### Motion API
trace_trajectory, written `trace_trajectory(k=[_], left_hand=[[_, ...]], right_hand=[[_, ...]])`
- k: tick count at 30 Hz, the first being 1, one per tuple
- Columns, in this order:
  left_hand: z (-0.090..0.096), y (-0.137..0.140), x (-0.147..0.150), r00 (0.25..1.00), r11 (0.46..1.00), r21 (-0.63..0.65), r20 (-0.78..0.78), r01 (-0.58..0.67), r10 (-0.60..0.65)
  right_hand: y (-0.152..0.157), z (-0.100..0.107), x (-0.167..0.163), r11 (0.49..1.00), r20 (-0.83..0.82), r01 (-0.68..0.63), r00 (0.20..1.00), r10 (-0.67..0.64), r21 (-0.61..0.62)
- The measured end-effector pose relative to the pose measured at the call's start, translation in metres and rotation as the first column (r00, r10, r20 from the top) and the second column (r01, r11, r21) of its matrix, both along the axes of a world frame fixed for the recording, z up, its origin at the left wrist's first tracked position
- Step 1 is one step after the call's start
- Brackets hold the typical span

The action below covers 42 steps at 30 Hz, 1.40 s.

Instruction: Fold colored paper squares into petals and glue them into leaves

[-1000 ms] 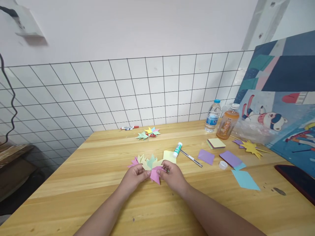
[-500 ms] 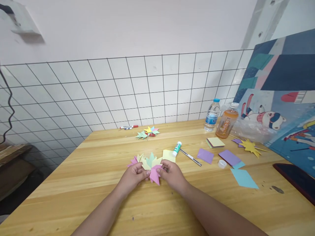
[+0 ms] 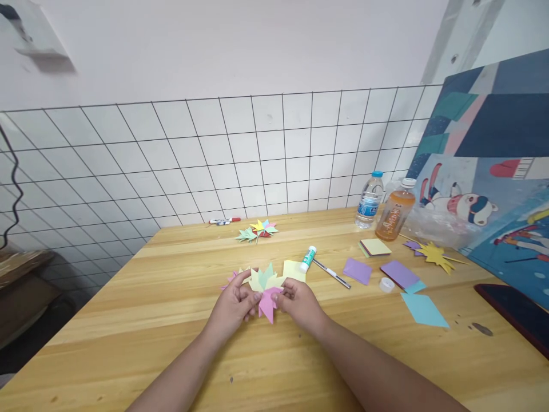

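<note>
A folded-paper flower (image 3: 267, 279) with pale yellow, mint green and pink points is between my hands, near the middle of the table. My right hand (image 3: 299, 300) pinches its right side, the thumb on the pink part. On the other side, my left hand (image 3: 235, 300) holds the left edge, its thumb near the flower's middle and its index finger stretched out along the back. Behind the left fingers lies another folded piece (image 3: 229, 278) in pink and pale yellow, mostly hidden. A yellow paper square (image 3: 294, 270) lies just beyond my right hand.
A glue stick (image 3: 307, 259) rests on the yellow square beside a pen-like tool (image 3: 332, 273). Purple paper (image 3: 357, 271), a white cap (image 3: 386, 285) and a blue sheet (image 3: 424, 309) are to the right. Bottles (image 3: 369, 200) and colourful paper leaves (image 3: 257, 230) stand or lie farther back.
My left index finger has lifted and straightened along the flower's back. The flower has turned slightly, its pink point shifting a little left. My right hand keeps its pinch.
</note>
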<state>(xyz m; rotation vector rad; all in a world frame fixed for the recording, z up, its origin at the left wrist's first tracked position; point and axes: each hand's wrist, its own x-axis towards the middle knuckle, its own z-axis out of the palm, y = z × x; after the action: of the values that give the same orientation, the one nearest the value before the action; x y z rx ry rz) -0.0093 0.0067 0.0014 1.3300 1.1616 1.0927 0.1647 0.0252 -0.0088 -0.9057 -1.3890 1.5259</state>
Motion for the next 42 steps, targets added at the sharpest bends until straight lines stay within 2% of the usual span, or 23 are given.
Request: trace_trajectory(k=[2, 5, 7, 10, 12, 24, 28, 33, 42], left_hand=[[0.001, -0.002, -0.001, 0.998, 1.000, -0.006, 0.068, -0.012, 0.012], [0.003, -0.004, -0.003, 0.991, 0.995, -0.101, 0.131, 0.006, 0.007], [0.005, -0.004, -0.005, 0.998, 0.990, -0.137, 0.057, 0.023, -0.015], [0.008, -0.005, -0.007, 0.990, 0.993, -0.110, -0.130, 0.043, -0.057], [0.008, -0.005, -0.007, 0.980, 0.993, -0.103, -0.185, 0.054, -0.072], [0.015, -0.012, 0.000, 0.986, 0.993, -0.087, -0.139, 0.078, -0.090], [0.011, -0.009, -0.003, 0.982, 0.996, -0.071, -0.178, 0.050, -0.062], [0.008, -0.008, -0.002, 0.980, 0.993, -0.105, -0.186, 0.055, -0.074], [0.007, -0.008, -0.001, 0.983, 0.992, -0.125, -0.183, 0.013, -0.036]], right_hand=[[0.001, 0.002, 0.002, 1.000, -0.007, 0.008, 1.000, -0.008, -0.028], [0.003, 0.002, 0.004, 0.998, -0.006, 0.030, 1.000, -0.031, -0.047], [0.004, 0.001, 0.005, 0.998, 0.002, 0.047, 0.999, -0.047, -0.036], [0.004, 0.001, 0.005, 0.998, 0.026, 0.067, 0.997, -0.066, -0.012], [0.003, 0.002, 0.004, 0.998, 0.041, 0.068, 0.997, -0.068, 0.000], [0.006, -0.002, 0.003, 0.998, -0.049, 0.048, 0.998, -0.050, -0.040], [0.004, 0.000, 0.004, 0.999, -0.052, 0.025, 0.998, -0.027, -0.028], [0.005, 0.002, 0.003, 0.995, -0.053, 0.080, 0.995, -0.083, -0.058], [0.006, 0.002, 0.004, 0.996, -0.043, 0.068, 0.997, -0.071, -0.064]])
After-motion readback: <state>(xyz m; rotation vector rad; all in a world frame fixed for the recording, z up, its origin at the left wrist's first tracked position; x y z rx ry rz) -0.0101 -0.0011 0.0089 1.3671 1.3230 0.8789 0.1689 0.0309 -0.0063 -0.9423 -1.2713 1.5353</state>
